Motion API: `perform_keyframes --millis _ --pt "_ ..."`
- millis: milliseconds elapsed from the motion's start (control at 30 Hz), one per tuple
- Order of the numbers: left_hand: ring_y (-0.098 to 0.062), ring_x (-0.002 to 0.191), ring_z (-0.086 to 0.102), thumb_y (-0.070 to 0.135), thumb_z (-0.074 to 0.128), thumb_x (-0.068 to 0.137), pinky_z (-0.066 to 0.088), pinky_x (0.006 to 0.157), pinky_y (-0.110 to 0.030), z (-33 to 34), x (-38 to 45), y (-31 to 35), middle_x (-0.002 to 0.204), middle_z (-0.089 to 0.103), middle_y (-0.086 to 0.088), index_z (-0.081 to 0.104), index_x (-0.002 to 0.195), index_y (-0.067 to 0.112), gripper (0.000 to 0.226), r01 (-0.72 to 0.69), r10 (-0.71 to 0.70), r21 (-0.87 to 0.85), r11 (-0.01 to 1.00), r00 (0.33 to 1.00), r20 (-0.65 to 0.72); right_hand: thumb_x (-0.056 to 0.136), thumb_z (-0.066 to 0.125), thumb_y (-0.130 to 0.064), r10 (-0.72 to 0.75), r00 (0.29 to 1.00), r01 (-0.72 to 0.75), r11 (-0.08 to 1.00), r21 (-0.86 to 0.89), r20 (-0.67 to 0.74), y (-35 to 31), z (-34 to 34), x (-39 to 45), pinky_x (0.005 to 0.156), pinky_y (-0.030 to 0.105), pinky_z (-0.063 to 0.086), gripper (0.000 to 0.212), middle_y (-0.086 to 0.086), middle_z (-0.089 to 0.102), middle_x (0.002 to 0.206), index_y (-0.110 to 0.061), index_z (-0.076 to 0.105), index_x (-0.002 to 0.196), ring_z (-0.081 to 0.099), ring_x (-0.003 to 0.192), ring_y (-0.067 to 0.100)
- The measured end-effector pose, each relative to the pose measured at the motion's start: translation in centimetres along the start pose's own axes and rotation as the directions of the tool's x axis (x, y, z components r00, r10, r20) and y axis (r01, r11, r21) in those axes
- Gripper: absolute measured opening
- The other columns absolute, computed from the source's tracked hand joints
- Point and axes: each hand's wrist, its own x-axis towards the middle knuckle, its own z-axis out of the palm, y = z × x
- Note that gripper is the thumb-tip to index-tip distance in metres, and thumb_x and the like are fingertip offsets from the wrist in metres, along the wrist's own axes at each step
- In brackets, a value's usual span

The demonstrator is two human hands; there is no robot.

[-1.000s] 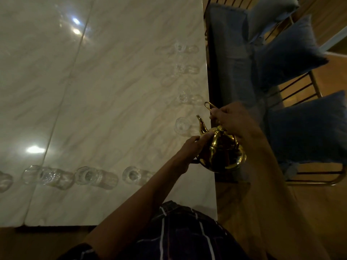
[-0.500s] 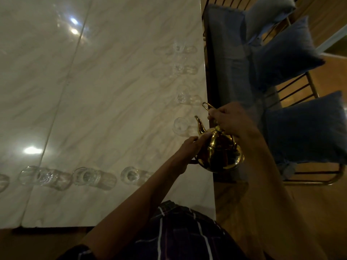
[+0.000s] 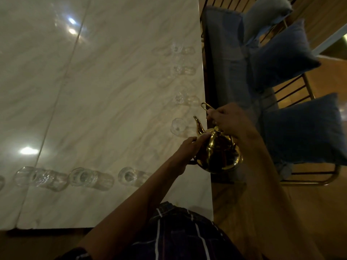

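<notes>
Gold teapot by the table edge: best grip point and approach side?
The wire handle over the gold teapot, taken from above, behind the spout, as the right hand holds it. The pot is round and polished, likely slippery; the left hand only steadies it.

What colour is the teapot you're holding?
The teapot is shiny gold; the head view shows it best.

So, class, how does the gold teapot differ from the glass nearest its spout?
The gold teapot is opaque; the glass is clear. The teapot is larger than the glass. The right hand grips the teapot's handle; the glass stands untouched on the table. Both are near the table's edge.
</notes>
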Motion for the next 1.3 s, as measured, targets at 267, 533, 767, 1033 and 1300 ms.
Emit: perform_keyframes --millis 267,533,767,1033,1300 --pt "-0.015 0.103 0.065 0.071 0.056 0.095 0.053 0.073 -0.033 0.1 0.0 0.1 0.122 0.07 -0.002 0.065 0.131 0.02 0.063 0.015 -0.015 0.004 1.0 1.0 -0.003 0.101 0.052 -0.035 0.007 1.0 -0.007 1.0 -0.005 0.001 -0.1 0.1 0.1 0.066 0.026 0.047 0.032 -0.002 0.064 0.08 -0.014 0.074 0.089 0.059 0.074 0.01" --pt "-0.017 0.103 0.064 0.07 0.055 0.097 0.053 0.075 -0.034 0.0 0.2 0.1 0.121 0.068 -0.003 0.064 0.125 0.022 0.056 0.019 -0.019 -0.002 1.0 1.0 0.009 0.101 0.051 -0.033 -0.001 1.0 0.001 1.0 -0.031 0.006 -0.3 0.1 0.2 0.061 0.022 0.043 0.034 -0.002 0.062 0.077 -0.01 0.074 0.095 0.055 0.068 0.007" --pt "-0.015 0.102 0.065 0.071 0.055 0.097 0.052 0.074 -0.033 0.0 0.3 0.1 0.117 0.07 0.0 0.065 0.129 0.019 0.062 0.011 -0.011 -0.005 1.0 1.0 0.014 0.101 0.051 -0.034 0.006 1.0 -0.005 1.0 -0.028 0.014 -0.1 0.0 0.4 0.06 0.023 0.042 0.034 -0.003 0.063 0.079 -0.011 0.074 0.094 0.057 0.073 0.007" --pt "-0.018 0.106 0.065 0.07 0.055 0.097 0.052 0.075 -0.033 -0.1 0.4 0.1 0.122 0.07 -0.004 0.064 0.129 0.019 0.06 0.012 -0.012 -0.004 1.0 1.0 0.019 0.101 0.051 -0.034 0.003 1.0 -0.003 1.0 -0.019 0.022 0.0 0.0 0.8 0.061 0.023 0.043 0.033 -0.003 0.062 0.08 -0.01 0.074 0.096 0.057 0.074 0.008" --pt "-0.015 0.101 0.064 0.071 0.055 0.096 0.051 0.072 -0.032 -0.2 0.8 -0.1 0.117 0.069 -0.001 0.063 0.129 0.019 0.062 0.021 -0.021 -0.015 1.0 1.0 0.01 0.101 0.052 -0.034 -0.005 1.0 0.005 1.0 -0.007 0.021 0.4 0.3 1.1 0.062 0.024 0.044 0.033 -0.001 0.065 0.084 -0.012 0.075 0.093 0.059 0.077 0.009"
